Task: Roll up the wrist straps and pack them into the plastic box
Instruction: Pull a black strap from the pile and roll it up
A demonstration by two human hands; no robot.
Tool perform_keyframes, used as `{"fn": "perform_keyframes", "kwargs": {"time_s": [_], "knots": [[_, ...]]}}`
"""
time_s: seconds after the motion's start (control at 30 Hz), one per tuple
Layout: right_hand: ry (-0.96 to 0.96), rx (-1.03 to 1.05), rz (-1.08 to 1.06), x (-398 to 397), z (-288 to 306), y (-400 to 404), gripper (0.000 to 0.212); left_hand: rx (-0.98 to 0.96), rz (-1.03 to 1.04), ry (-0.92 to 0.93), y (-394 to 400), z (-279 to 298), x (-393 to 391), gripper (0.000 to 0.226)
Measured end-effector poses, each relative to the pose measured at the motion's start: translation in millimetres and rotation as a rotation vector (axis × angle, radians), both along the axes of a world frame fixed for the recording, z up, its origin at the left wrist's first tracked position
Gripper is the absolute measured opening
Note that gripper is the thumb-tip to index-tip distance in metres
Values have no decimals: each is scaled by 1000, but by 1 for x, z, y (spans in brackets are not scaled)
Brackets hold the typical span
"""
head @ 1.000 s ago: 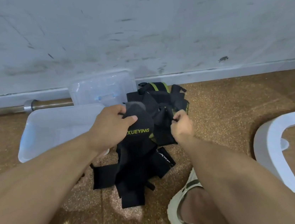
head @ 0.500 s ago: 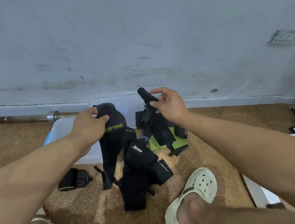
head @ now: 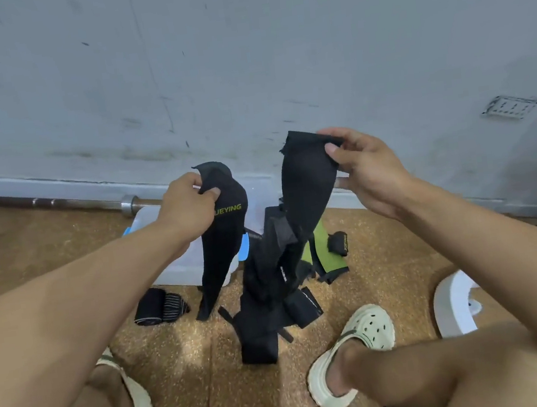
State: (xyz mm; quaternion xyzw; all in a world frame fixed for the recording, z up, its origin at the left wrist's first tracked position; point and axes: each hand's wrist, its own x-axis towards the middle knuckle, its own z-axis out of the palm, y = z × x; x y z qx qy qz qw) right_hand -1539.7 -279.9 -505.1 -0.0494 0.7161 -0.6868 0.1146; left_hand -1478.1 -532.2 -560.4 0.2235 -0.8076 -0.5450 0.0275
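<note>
The left hand [head: 186, 206] pinches one black strap [head: 222, 239], the right hand [head: 362, 166] another strap [head: 305, 185], both lifted in front of the plastic box [head: 180, 265]. The right strap trails into the pile [head: 272, 297]; snagged ends could drag it along.

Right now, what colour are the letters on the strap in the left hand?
Yellow-green letters on the black strap, seen in the head view.

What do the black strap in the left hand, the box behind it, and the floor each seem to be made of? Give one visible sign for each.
Black strap: probably matte woven fabric; it hangs limp. Plastic box: translucent, smooth plastic. Floor: speckled brown, possibly cork or rubber granulate; grainy look.
</note>
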Motion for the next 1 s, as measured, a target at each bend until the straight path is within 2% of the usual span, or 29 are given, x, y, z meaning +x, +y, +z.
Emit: {"fn": "perform_keyframes", "kwargs": {"time_s": [0.17, 0.27, 0.4, 0.47, 0.6, 0.73, 1.0], "knots": [[-85, -93, -11, -2, 9, -5, 24, 12, -37, 34, -2, 7, 4, 11], [-36, -70, -21, -7, 13, -8, 23, 36, -42, 52, -3, 8, 2, 15], [55, 237, -213, -16, 4, -9, 21, 74, -67, 35, -4, 5, 1, 19], [98, 331, -229, -18, 5, -7, 21, 103, -88, 19, -4, 3, -2, 15], [225, 281, -257, -22, 19, -8, 24, 100, -100, -1, -2, 1, -6, 13], [266, 279, -294, -22, 12, -1, 26, 83, -109, -25, 0, 0, -7, 15], [247, 292, -240, -24, 5, 2, 24, 75, -128, -62, 3, -1, -5, 25]]}}
